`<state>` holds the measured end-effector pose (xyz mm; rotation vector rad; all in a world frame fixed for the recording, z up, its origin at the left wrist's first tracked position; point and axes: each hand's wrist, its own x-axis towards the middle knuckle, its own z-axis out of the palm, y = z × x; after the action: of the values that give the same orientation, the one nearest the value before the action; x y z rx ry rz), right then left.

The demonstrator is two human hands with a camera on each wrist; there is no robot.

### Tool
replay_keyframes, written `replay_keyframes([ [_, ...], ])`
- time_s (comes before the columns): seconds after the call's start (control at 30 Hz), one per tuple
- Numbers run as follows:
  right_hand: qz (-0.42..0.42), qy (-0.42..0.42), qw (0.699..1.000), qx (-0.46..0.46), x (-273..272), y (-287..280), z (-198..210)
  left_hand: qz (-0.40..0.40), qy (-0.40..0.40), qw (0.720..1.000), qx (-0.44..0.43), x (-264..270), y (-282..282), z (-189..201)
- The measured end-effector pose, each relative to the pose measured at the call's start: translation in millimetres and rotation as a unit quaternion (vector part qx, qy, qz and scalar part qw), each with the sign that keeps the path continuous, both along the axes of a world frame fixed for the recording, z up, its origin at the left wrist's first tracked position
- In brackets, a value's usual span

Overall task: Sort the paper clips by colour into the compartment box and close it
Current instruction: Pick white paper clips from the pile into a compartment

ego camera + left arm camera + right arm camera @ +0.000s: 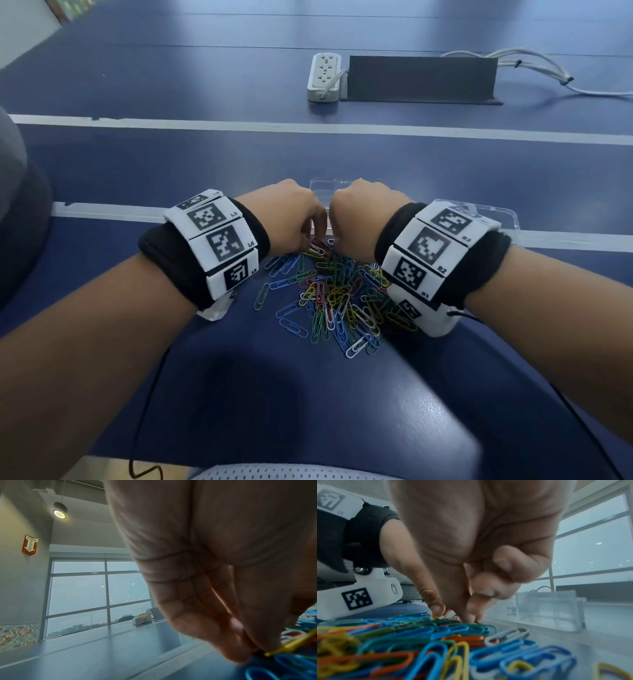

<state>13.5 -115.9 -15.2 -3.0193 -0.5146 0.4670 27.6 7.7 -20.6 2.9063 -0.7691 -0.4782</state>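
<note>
A heap of coloured paper clips (335, 298) lies on the blue table, seen close up in the right wrist view as paper clips (423, 642). Both hands point down at the heap's far edge. My left hand (310, 236) pinches a yellow clip (289, 645) between thumb and fingers. My right hand (471, 619) has its outer fingers curled; its thumb and forefinger tips pinch a dark clip (476, 622) at the pile. The clear compartment box (346, 186) stands just behind the hands, its open lid (503, 219) lying flat to the right; the hands hide most of it.
A white power strip (324, 77), a dark flat panel (421, 80) and white cables (534, 68) lie at the far side. White tape lines (308, 126) cross the table. The table's near edge runs just below my forearms.
</note>
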Motion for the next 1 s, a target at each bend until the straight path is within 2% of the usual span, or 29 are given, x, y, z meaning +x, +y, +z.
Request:
replay_keyframes([
  [0.27,-0.009,0.003,1.000,0.012,-1,-12,-2,-0.009,-0.010,1.000,-0.002,1,1,-2],
  [0.37,-0.058,0.008,0.994,0.092,5,-26,1,-0.020,-0.017,1.000,0.005,0,-2,-5],
  [0.43,-0.125,0.046,0.974,0.183,8,-38,6,-0.024,-0.014,1.000,0.012,0,-3,-6],
  [0.5,-0.163,0.062,0.958,0.226,12,-51,8,-0.027,-0.010,0.999,0.015,0,-3,-5],
  [0.63,-0.112,0.064,0.976,0.174,12,-67,5,-0.037,-0.023,0.999,0.015,-2,-3,-3],
  [0.77,0.002,0.016,0.997,0.081,4,-60,-2,-0.042,-0.033,0.999,0.012,-3,-3,-4],
  [0.87,0.065,0.008,0.998,0.009,0,-49,-5,-0.031,-0.033,0.998,-0.032,-2,-2,-2],
  [1.0,0.061,0.002,0.998,-0.033,-2,-46,-2,-0.017,-0.030,0.997,-0.074,-1,-2,2],
])
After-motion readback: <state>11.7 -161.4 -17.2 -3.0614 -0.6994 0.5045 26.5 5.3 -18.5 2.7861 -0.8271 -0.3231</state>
